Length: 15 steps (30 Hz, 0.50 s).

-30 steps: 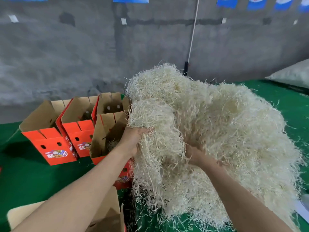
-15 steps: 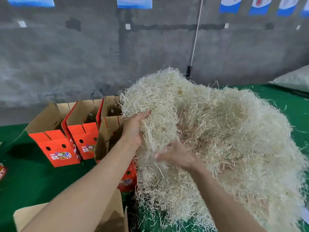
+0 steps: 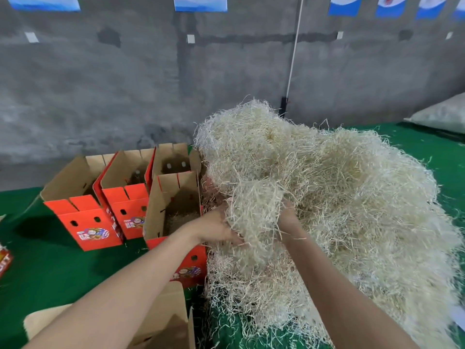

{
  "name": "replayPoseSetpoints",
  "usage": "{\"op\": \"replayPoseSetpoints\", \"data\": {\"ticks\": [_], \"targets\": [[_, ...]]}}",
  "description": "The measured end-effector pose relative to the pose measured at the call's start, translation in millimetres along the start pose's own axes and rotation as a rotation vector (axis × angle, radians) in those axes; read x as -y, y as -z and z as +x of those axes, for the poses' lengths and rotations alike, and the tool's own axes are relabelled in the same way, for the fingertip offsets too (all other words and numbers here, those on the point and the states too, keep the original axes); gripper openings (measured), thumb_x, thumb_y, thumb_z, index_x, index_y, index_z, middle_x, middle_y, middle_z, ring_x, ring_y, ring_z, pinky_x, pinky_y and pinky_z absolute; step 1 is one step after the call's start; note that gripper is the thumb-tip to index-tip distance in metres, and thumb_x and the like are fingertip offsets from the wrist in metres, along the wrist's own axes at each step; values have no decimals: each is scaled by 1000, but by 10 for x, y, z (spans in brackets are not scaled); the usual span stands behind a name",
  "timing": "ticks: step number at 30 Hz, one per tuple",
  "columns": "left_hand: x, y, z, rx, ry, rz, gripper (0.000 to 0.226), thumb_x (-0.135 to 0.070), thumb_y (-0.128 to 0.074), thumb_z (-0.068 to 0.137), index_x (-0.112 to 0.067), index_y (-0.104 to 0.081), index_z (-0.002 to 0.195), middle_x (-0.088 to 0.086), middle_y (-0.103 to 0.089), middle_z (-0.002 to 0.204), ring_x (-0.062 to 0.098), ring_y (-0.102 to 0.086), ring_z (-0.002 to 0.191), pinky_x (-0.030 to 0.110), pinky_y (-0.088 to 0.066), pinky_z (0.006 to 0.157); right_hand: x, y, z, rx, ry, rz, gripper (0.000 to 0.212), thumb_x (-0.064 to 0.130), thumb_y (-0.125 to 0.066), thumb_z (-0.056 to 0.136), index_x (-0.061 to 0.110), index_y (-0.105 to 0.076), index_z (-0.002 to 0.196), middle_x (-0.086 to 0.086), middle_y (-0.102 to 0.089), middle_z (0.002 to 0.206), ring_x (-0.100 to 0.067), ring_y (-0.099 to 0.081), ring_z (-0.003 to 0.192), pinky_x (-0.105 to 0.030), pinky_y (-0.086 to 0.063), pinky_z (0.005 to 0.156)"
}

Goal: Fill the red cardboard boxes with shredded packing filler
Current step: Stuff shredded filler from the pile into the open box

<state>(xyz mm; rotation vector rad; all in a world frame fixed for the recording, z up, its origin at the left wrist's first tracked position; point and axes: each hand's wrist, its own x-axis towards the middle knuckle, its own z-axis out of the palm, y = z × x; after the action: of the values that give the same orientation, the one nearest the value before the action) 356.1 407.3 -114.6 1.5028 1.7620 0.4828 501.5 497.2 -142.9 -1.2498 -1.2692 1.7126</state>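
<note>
Where both bare forearms reach forward, a plain brown cardboard box (image 3: 161, 323) sits nearest, at the bottom edge of the green surface (image 3: 50, 268). Just beyond it the left hand (image 3: 216, 229) and the right hand (image 3: 289, 219) hold a clump of shredded filler (image 3: 254, 210) between them. The left hand's fingers run under the clump and the right hand's are buried in strands, so whether either hand is curled or spread cannot be told. The clump hangs at the left edge of the large filler heap (image 3: 352, 210), just right of the nearest red box (image 3: 193, 263), which stands open with a thin layer of filler on its bottom. Three more open red boxes (image 3: 93, 227) stand behind and left of it, close together. Farthest back are a grey concrete wall (image 3: 125, 84) and, at right, a pale sack (image 3: 442, 114)
</note>
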Motion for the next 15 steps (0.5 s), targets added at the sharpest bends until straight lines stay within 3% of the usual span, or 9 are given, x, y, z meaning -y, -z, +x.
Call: {"op": "replayPoseSetpoints", "data": {"ticks": [2, 4, 5, 6, 8, 10, 13, 14, 15], "targets": [[24, -41, 81, -139, 77, 78, 65, -13, -73, 77, -8, -42, 133, -2, -48, 127, 16, -49, 115, 19, -33, 97, 37, -30, -51, 26, 102, -98, 43, 0, -29, 98, 8, -31, 139, -20, -46, 128, 1, -58, 74, -9, -46, 58], [39, -46, 138, -417, 75, 221, 29, -4, -66, 78, -2, -58, 105, 10, -60, 108, 22, -59, 95, 24, -47, 73, 9, -15, -85, 84, 206, -141, 48, 10, -36, 97, 16, -23, 143, -18, -26, 147, -17, -48, 118, -29, -45, 88], [44, -23, 140, -543, 37, 344, 15, -6, -66, 76, -7, -59, 89, 7, -61, 95, 19, -59, 85, 22, -44, 65, -3, 9, -89, 127, 247, -192, 51, 15, -40, 96, 18, -20, 143, -14, -23, 148, -26, -37, 128, -38, -40, 94], [63, 22, 143, -646, -20, 416, 11, -11, -68, 75, -11, -59, 82, 2, -60, 87, 17, -57, 82, 21, -40, 64, -11, 36, -69, 174, 299, -300, 54, 13, -45, 93, 17, -22, 142, -12, -27, 146, -28, -33, 130, -44, -34, 101], [118, 98, 155, -773, -136, 386, 13, -11, -68, 75, -7, -65, 87, 5, -65, 89, 23, -60, 92, 24, -41, 74, -91, 62, 13, 287, 347, -536, 50, 13, -60, 85, 16, -36, 128, -4, -47, 125, -21, -47, 113, -51, -35, 105], [67, 91, 82, -872, -223, 140, 15, 2, -67, 75, -1, -66, 89, 9, -67, 92, 27, -60, 94, 26, -43, 79, -306, 83, 105, 360, 301, -885, 48, 39, -63, 83, 13, -48, 120, -4, -52, 117, -22, -51, 105, -55, -37, 102], [-70, 97, -64, -869, -95, -254, 24, 13, -60, 78, -10, -58, 82, 1, -63, 78, 11, -55, 72, 21, -39, 75, -777, 252, 228, 367, 228, -1380, 55, 42, -56, 88, 17, -42, 135, -6, -47, 133, -25, -45, 122, -40, -33, 109], [-93, 132, -96, -842, 3, -333, 34, 12, -58, 80, -20, -48, 74, -6, -62, 58, -2, -51, 57, 14, -40, 68, -902, 311, 247, 347, 179, -1417, 49, 37, -57, 88, 14, -46, 130, -7, -52, 126, -23, -50, 115, -33, -39, 104], [-71, 176, -126, -821, 63, -408, 41, 9, -55, 84, -25, -36, 68, -18, -49, 35, -3, -52, 44, 4, -36, 53, -977, 360, 248, 327, 134, -1414, 42, 33, -59, 88, 13, -48, 124, -7, -55, 119, -21, -54, 108, -28, -44, 99]]}}
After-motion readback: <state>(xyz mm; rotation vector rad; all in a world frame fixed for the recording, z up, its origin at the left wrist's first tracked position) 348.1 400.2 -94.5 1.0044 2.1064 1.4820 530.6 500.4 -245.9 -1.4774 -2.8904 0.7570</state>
